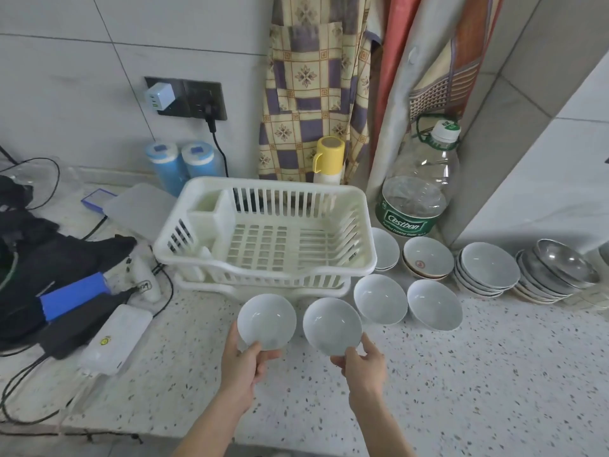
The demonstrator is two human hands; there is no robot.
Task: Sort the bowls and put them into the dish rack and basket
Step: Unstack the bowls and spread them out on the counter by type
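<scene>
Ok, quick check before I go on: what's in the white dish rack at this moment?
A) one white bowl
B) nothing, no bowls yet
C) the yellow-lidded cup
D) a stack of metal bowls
B: the dish rack shows only its bare slatted floor, while the left hand and right hand each hold a white bowl in front of it, and the other bowls sit on the counter.
</scene>
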